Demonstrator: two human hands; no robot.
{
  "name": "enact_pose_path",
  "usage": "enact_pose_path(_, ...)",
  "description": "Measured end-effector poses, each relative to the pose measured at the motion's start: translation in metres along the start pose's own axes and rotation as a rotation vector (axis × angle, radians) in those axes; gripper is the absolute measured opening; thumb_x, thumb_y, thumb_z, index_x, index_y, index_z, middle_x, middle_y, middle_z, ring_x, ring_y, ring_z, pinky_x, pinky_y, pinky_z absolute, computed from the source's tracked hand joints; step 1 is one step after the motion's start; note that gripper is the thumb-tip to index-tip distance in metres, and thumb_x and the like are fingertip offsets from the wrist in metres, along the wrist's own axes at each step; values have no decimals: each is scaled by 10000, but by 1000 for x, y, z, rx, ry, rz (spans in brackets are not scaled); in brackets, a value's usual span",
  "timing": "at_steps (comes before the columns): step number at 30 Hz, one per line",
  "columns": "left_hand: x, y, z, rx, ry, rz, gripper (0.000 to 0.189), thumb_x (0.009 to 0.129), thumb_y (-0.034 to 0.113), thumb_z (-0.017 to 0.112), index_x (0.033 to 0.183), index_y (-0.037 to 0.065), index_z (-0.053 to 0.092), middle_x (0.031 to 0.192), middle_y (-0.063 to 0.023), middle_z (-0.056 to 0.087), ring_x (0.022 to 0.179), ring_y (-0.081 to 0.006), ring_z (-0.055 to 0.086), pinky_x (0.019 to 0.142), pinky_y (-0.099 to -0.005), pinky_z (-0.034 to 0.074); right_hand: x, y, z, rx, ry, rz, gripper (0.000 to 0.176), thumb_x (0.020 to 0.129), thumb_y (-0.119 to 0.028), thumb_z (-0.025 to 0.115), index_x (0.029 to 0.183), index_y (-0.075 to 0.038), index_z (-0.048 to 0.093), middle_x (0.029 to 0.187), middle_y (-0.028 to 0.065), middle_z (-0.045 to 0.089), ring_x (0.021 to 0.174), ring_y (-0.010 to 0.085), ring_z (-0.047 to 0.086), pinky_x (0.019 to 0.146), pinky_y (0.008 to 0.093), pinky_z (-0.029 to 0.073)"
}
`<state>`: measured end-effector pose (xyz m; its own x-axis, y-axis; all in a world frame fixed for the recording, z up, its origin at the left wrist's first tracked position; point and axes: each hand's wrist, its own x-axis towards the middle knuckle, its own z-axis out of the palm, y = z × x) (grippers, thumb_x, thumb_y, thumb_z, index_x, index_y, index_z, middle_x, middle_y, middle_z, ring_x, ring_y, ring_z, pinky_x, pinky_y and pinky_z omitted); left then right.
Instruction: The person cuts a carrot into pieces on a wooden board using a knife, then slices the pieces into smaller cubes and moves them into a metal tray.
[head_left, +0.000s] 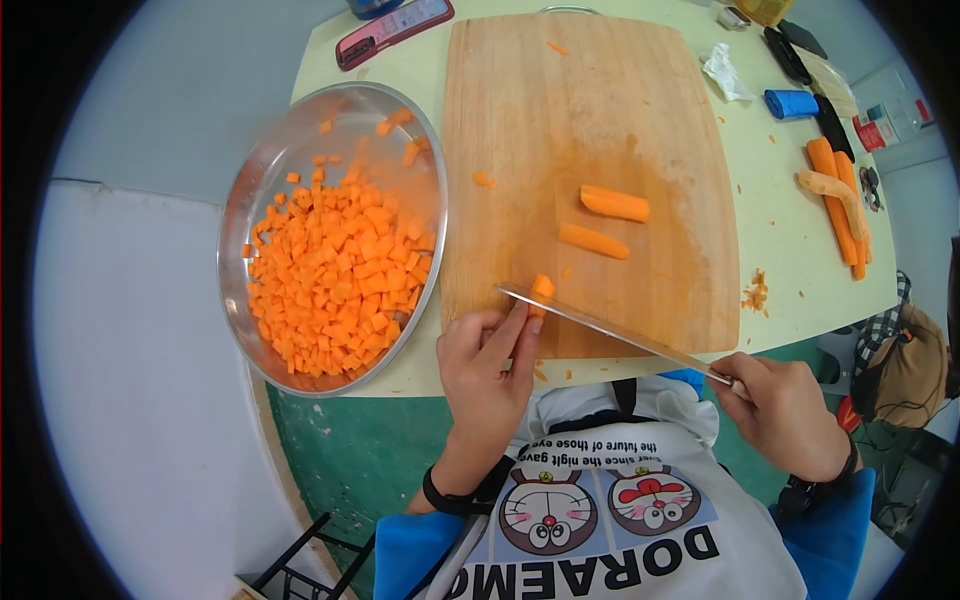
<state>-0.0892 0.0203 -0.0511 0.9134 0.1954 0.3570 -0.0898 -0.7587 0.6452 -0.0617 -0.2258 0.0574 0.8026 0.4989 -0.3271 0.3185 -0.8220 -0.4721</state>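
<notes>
My left hand pinches a short carrot piece near the front edge of the wooden cutting board. A knife is held by its handle in my right hand, and its blade lies across that carrot piece, close to my left fingertips. Beyond the blade, two longer carrot pieces, one upper and one lower, rest on the board. Left of the board, a large metal bowl holds a heap of diced carrot.
Whole carrots lie at the table's right side, with peel scraps nearby. A phone is at the top left. A crumpled tissue, a blue roll and a plastic bottle are at the upper right.
</notes>
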Motion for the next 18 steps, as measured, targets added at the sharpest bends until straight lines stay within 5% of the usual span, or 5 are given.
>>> enact_pose_path(18,-3,1,0,52,31,57,225,727,51,711,947,37,669,810,-37,545,668,-165,488,609,-281,389,3,-13,-9,7,-4,6,111,815,-117,609,850,-36,541,661,124,592,539,306,574,471,363,448)
